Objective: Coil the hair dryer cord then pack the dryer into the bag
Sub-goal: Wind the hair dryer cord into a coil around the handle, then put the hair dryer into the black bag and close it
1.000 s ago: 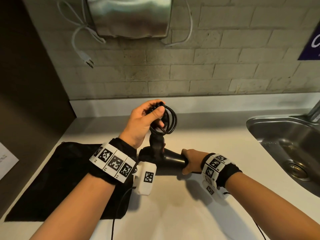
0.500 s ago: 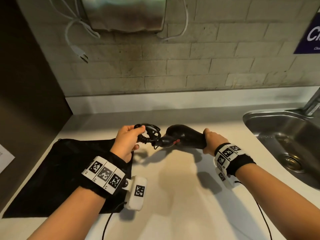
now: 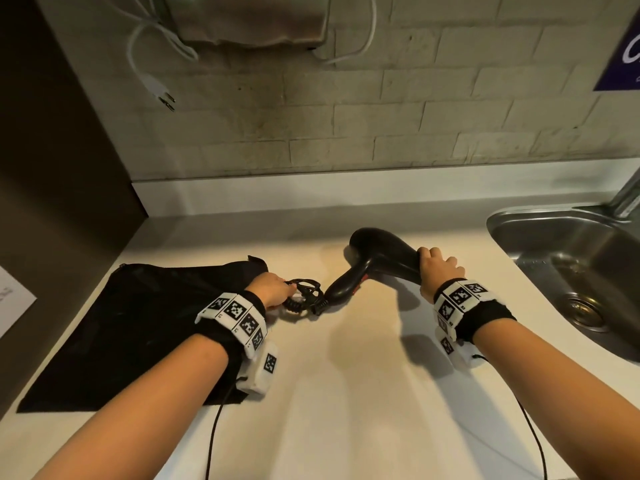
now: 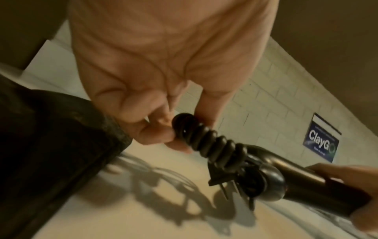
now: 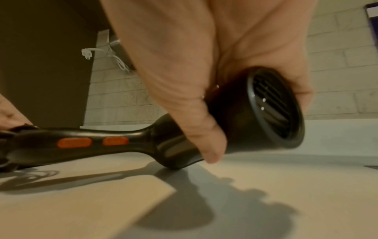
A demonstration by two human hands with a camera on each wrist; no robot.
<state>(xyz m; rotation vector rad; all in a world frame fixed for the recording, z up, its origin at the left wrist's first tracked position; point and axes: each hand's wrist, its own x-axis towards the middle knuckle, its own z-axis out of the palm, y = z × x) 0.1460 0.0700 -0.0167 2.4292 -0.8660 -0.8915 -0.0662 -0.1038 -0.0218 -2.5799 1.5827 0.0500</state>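
The black hair dryer (image 3: pixel 377 261) hangs just above the counter, handle pointing left toward the bag. My right hand (image 3: pixel 438 268) grips its barrel near the nozzle (image 5: pixel 274 106); two orange switches (image 5: pixel 74 143) show on the handle. At the handle's end the black cord (image 3: pixel 304 294) is bundled and wound round itself (image 4: pixel 212 143), its plug (image 4: pixel 220 179) sticking out. My left hand (image 3: pixel 273 289) pinches that cord bundle with thumb and fingers (image 4: pixel 155 129). The flat black bag (image 3: pixel 138 323) lies on the counter at the left, its edge (image 4: pixel 61 129) right beside my left hand.
A steel sink (image 3: pixel 571 271) is set into the counter at the right, with a tap (image 3: pixel 627 195) behind it. On the brick wall hangs a metal hand dryer (image 3: pixel 249 19) with a loose white plug (image 3: pixel 159 91). A dark panel (image 3: pixel 52 150) bounds the left side.
The dryer was standing on end with the cord bundle held high; both hands have tipped it over and lowered it. The left hand and cord have dropped toward the bag's edge.
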